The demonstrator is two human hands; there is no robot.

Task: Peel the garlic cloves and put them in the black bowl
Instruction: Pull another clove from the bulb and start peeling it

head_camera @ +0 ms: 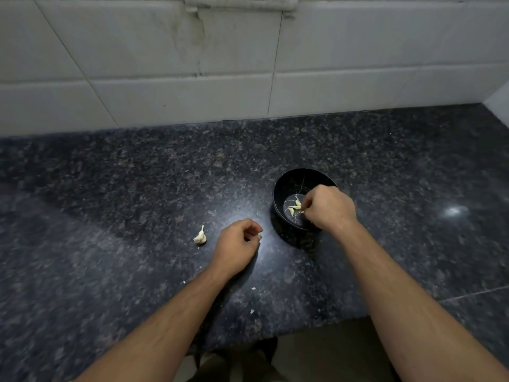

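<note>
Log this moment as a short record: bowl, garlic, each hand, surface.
black bowl: upright on the counter, right of centre
bowl contents: a few peeled cloves
garlic piece: unpeeled, on the counter left of the left hand
left hand: fingers curled, low over the counter; contents cannot be told
right hand: over the bowl, fingertips pinched; a pale bit shows there
counter: dark speckled stone, small skin flecks
</note>
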